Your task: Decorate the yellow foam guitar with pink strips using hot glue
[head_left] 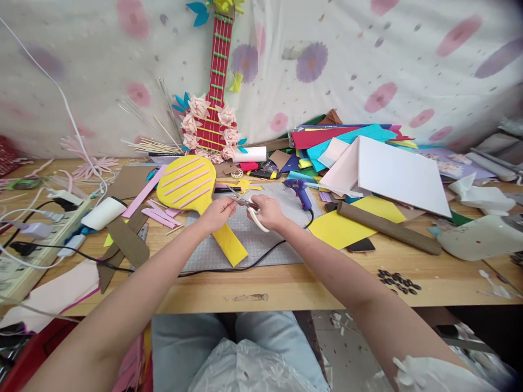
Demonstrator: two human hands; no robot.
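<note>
White-handled scissors (259, 221) are in my right hand (269, 210), their blades pointing left towards my other hand. My left hand (219, 213) is closed in a pinch right at the blades; what its fingertips hold is too small to make out. Under my left wrist lies a yellow paddle shape (186, 184) with pink strips across its round head, and its yellow handle (231, 245) reaches over the grey cutting mat (261, 253). Beyond my hands are yellow paper scraps (245, 186). To the right of my right hand stands a blue glue gun (300, 191).
A red paper guitar (213, 128) with pink flowers leans at the back. Yellow sheet (343, 228), a brown roll (388, 227) and a white board (402, 174) lie right. Black beads (398, 281) sit near the front edge. A power strip (41, 250) and cables occupy the left.
</note>
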